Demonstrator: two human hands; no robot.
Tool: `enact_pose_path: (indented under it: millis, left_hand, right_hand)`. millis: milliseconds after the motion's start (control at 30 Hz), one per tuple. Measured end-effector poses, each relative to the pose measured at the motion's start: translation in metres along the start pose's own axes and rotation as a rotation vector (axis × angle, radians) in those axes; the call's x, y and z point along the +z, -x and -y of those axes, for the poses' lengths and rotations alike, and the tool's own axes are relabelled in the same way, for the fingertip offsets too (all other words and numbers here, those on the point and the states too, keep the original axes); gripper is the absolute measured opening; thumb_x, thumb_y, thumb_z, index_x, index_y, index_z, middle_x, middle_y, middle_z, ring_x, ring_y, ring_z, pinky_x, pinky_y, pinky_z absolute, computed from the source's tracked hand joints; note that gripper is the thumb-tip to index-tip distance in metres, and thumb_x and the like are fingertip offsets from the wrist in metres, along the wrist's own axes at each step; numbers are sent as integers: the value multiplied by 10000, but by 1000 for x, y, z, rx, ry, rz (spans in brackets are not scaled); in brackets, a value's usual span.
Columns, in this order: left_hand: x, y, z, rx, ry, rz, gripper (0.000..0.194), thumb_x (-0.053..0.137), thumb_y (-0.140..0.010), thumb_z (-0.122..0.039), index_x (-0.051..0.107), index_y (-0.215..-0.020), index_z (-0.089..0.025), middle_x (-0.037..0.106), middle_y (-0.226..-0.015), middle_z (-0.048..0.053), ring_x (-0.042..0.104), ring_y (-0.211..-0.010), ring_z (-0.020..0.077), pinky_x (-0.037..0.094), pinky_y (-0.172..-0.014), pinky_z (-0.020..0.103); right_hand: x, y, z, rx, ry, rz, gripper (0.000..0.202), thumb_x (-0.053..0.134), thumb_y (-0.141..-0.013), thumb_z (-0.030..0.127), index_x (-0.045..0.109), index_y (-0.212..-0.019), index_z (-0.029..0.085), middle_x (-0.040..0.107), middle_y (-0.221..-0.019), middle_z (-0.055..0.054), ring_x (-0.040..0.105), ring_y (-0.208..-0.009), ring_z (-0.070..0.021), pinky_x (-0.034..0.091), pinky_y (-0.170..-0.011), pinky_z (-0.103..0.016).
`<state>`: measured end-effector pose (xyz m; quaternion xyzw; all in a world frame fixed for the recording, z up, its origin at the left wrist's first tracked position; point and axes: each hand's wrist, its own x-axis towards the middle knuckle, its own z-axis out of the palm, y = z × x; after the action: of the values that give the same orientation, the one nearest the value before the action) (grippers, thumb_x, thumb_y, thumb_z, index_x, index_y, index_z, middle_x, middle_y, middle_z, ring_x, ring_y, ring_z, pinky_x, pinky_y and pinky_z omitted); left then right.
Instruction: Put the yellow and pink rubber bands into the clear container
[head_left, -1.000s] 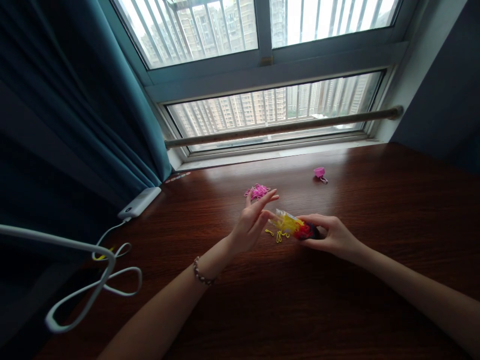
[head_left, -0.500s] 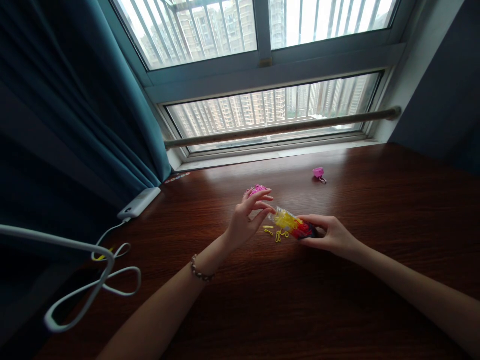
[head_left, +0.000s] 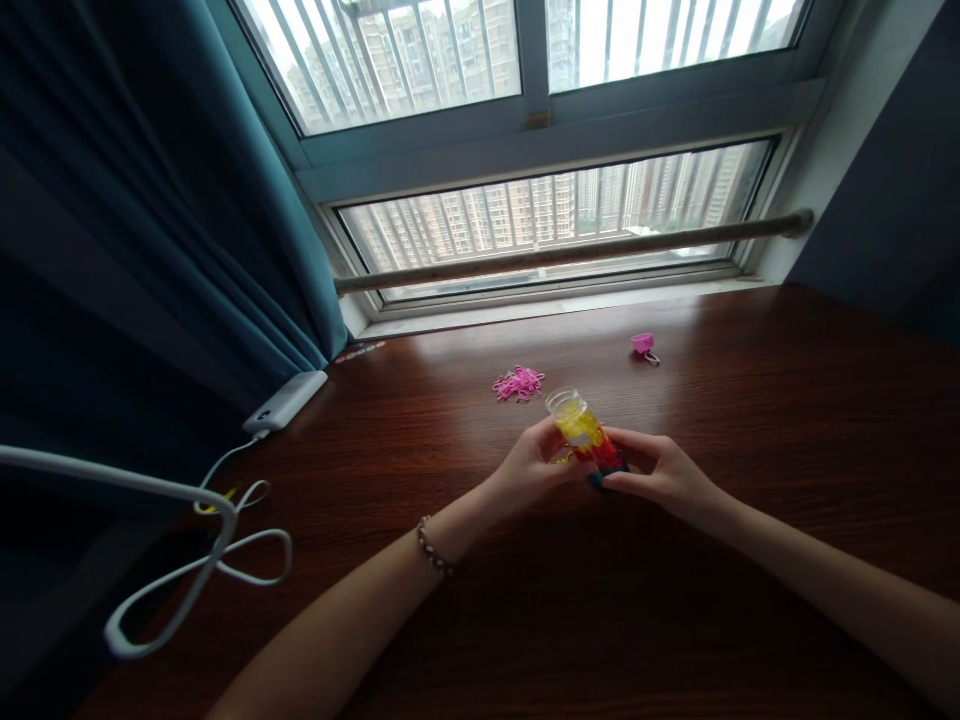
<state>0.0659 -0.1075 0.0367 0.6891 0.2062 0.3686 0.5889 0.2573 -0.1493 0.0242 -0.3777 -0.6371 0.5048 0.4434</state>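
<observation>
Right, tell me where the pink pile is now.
In the head view, the pink pile lies on the table, just beyond the left hand, left of the clear jar's open mouth.

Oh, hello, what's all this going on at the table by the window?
A person has both hands on a small clear jar of yellow and red pieces, darker toward the bottom. The left hand is at its near side and the right hand grips its lower part. The jar is tilted, with its open mouth away from the person. Beyond it on the table lie a pile of pink clips and, farther right, a small pink piece.
</observation>
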Motion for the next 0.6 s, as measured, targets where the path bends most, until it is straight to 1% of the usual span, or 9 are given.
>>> enact_pose_path:
  millis: [67,133,167,233,300,333,400,533,600]
  left_hand:
    - [2,-2,-2,-10,90,-93,389,668,-702,-256,532,-1047,-139,608,-1073,125,595,-947,230,479,-843,385]
    - [-8,-5,-7,47,108,-245,351,649,-717,-261,523,-1026,-152,624,-1037,105,610,-896,208,493,-801,357]
    - [-17,-5,-11,88,90,-332,309,625,-736,-269,524,-1007,-160,633,-1008,89,611,-877,192,494,-789,340]
    - [-38,-4,-14,169,-8,-501,267,623,-729,-272,527,-959,-176,639,-935,48,610,-816,158,497,-743,291]
    - [-59,2,-12,196,-165,-590,299,654,-689,-268,523,-942,-177,626,-867,26,596,-767,142,491,-704,263]
    - [-68,7,-9,194,-245,-613,324,662,-675,-267,521,-953,-176,615,-863,23,587,-760,139,486,-695,257]
    - [-80,19,1,152,-383,-619,348,656,-674,-266,521,-980,-169,599,-886,29,576,-782,146,477,-711,266]
    - [-91,39,22,115,-493,-658,374,652,-671,-271,521,-1006,-168,598,-924,37,574,-835,169,466,-775,301]
    - [-92,43,27,103,-524,-656,381,646,-678,-271,518,-1023,-173,599,-947,40,575,-855,174,460,-799,313]
  right_hand:
    - [4,-4,3,-46,39,-13,532,605,-732,431,514,-1189,174,560,-1180,-96,539,-1058,-235,452,-895,-360]
    - [5,-10,2,-54,176,-34,496,541,-771,462,509,-1174,173,568,-1135,-107,553,-1011,-224,468,-852,-362]
    - [4,-15,0,-52,288,-39,512,556,-754,477,509,-1163,173,562,-1120,-114,551,-995,-227,467,-840,-370]
    - [3,-23,-6,-61,559,-32,627,666,-634,501,518,-1145,170,526,-1126,-126,510,-1019,-253,437,-865,-397]
    - [5,-33,-13,-52,768,-6,748,737,-515,516,522,-1141,166,496,-1120,-132,471,-1040,-274,406,-886,-409]
    - [7,-37,-15,-30,830,12,761,746,-492,519,530,-1131,167,494,-1095,-128,479,-1015,-270,411,-869,-397]
    - [14,-46,-17,23,891,55,680,747,-505,494,566,-1075,173,510,-1020,-105,522,-910,-232,439,-791,-342]
    - [28,-66,-16,88,917,132,245,683,-629,282,649,-852,185,587,-797,-43,554,-679,-149,419,-607,-235]
    - [31,-73,-16,124,890,152,113,619,-656,172,662,-760,182,605,-682,-21,544,-593,-125,385,-533,-210]
